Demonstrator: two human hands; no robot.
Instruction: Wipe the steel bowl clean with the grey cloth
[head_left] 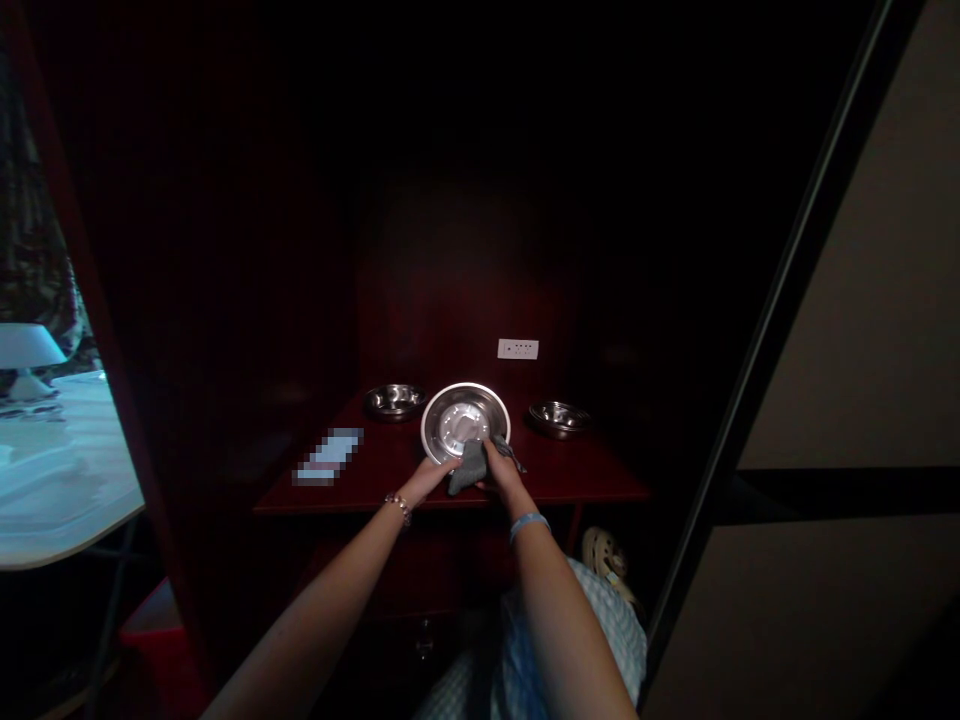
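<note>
A shiny steel bowl is tilted up above the dark red shelf, its inside facing me. My left hand grips its lower left rim, thumb on the inner side. In my right hand is a grey cloth, pressed against the lower right part of the bowl; one end of it hangs below the rim. The fingers behind the bowl and cloth are hidden. Behind it, to the left, stands a steel bowl, and to the right more steel bowls, apparently stacked.
A blurred-out flat item lies on the shelf's left side. On the back wall is a white socket panel. A beige clog shows below at right. Beyond the left panel stands a pale table with a white lamp.
</note>
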